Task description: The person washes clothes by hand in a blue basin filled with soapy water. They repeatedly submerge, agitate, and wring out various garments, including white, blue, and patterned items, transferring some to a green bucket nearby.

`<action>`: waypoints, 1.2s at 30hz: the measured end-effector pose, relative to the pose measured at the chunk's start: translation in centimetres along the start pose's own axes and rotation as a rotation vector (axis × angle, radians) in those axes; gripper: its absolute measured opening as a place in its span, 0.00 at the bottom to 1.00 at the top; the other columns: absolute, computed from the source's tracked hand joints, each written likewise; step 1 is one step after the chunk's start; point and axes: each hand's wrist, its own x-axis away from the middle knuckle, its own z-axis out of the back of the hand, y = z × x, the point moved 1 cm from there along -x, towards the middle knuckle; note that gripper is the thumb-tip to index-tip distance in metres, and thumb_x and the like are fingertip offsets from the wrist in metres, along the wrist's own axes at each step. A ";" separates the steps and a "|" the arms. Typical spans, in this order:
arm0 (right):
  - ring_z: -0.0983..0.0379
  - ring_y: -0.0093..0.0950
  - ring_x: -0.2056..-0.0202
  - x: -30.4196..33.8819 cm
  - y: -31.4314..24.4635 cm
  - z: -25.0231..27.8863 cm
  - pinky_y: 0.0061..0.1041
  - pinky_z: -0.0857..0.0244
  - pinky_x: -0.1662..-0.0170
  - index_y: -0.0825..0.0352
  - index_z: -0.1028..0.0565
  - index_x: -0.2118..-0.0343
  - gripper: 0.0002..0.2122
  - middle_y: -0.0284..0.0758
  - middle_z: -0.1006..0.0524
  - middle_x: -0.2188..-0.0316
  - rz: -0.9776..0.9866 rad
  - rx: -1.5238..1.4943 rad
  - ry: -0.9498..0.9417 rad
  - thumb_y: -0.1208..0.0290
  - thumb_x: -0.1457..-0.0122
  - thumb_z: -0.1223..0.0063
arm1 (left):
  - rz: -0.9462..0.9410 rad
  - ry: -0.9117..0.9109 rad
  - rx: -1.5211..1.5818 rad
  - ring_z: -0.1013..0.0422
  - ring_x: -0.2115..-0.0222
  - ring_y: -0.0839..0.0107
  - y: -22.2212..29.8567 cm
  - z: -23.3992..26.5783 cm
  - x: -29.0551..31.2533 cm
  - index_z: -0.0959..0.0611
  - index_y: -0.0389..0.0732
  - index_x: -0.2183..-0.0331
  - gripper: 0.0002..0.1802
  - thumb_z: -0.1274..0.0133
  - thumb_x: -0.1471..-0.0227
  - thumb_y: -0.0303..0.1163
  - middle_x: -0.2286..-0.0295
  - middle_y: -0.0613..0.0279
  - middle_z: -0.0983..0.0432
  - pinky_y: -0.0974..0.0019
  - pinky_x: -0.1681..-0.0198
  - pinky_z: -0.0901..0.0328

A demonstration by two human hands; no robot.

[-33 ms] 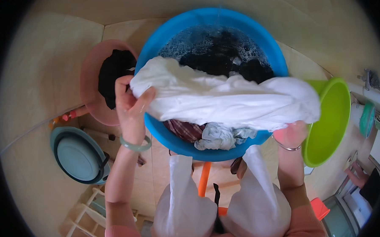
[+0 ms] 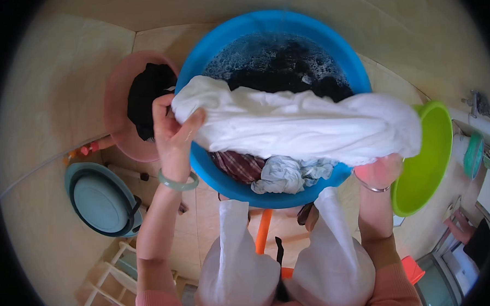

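A bunched white cloth (image 2: pixel 298 123) is stretched sideways over a large blue tub (image 2: pixel 274 19). My left hand (image 2: pixel 173 137) grips its left end, the thumb in front and the fingers curled behind. At the cloth's right end is my right hand (image 2: pixel 380 171), closed on the underside; it is blurred and its fingers are mostly hidden. Behind the cloth, dark laundry (image 2: pixel 269 78) lies in foamy water in the tub. On the near side, a dark red plaid cloth (image 2: pixel 239 167) and a pale blue cloth (image 2: pixel 281 176) show below the white one.
To the left stands a pink basin (image 2: pixel 113 104) with black cloth (image 2: pixel 143 97) in it. Nearer are grey-blue basins (image 2: pixel 102 203) and a pale rack (image 2: pixel 105 279). A tilted lime-green basin (image 2: pixel 434 161) is at right, below a wall tap (image 2: pixel 476 103). My knees flank the tub's near side.
Both my hands and the white cloth have shifted slightly to the right. The cloth's right end covers more of the green basin. The tub and other basins have stayed put.
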 end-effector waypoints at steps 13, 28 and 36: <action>0.60 0.50 0.33 -9.2 5.9 -0.7 0.61 0.57 0.38 0.49 0.32 0.42 0.36 0.39 0.52 0.32 -0.054 1.677 -0.409 0.53 0.58 0.31 | -0.471 -0.291 -0.772 0.46 0.40 0.43 -8.0 -2.4 -4.1 0.27 0.48 0.52 0.30 0.36 0.58 0.31 0.39 0.52 0.47 0.46 0.42 0.43; 0.34 0.46 0.47 -14.7 17.2 5.6 0.44 0.39 0.46 0.67 0.29 0.47 0.22 0.45 0.29 0.49 0.077 2.311 -0.640 0.59 0.41 0.51 | -0.162 -0.524 -1.277 0.39 0.46 0.42 -16.7 -4.9 -8.8 0.31 0.48 0.44 0.26 0.51 0.46 0.32 0.45 0.40 0.39 0.46 0.45 0.43; 0.25 0.42 0.57 -19.2 20.2 7.5 0.38 0.31 0.55 0.68 0.23 0.58 0.13 0.48 0.22 0.60 0.157 2.419 -0.678 0.70 0.43 0.54 | -0.083 -0.463 -1.276 0.35 0.47 0.47 -20.1 -3.9 -13.7 0.36 0.40 0.41 0.30 0.52 0.46 0.31 0.48 0.36 0.34 0.52 0.43 0.41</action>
